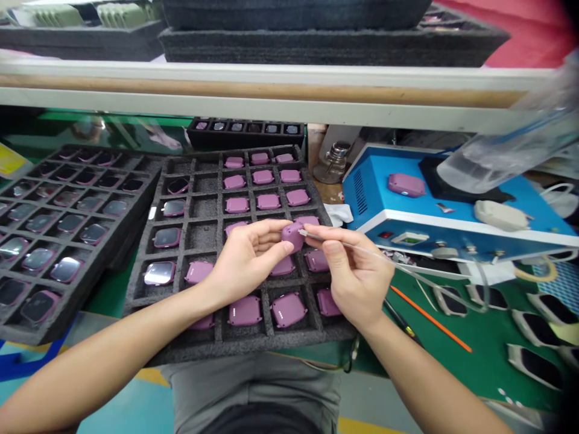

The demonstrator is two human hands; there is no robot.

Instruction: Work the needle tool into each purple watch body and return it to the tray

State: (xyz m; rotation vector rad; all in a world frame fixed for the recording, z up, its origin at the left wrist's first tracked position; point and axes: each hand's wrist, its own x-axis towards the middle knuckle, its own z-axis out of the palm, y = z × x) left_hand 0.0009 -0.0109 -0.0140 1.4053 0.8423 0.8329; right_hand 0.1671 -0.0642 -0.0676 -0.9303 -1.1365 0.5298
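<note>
Your left hand (244, 265) grips a rounded purple casing (293, 236) in its fingertips, while your right hand (357, 271) pinches a thin clear tube (384, 259) whose metal tip touches the casing. Beneath your hands lies a black foam tray (149, 301), its grid of compartments holding more purple casings, some turned glass-side up. To your left, a second foam tray (136, 163) holds rows of glass-faced units. To your right, another purple casing (406, 184) sits on a blue bench machine (362, 193), and an orange stick (432, 319) lies on a green mat (452, 367). A pale shelf (271, 90) crosses above.
</note>
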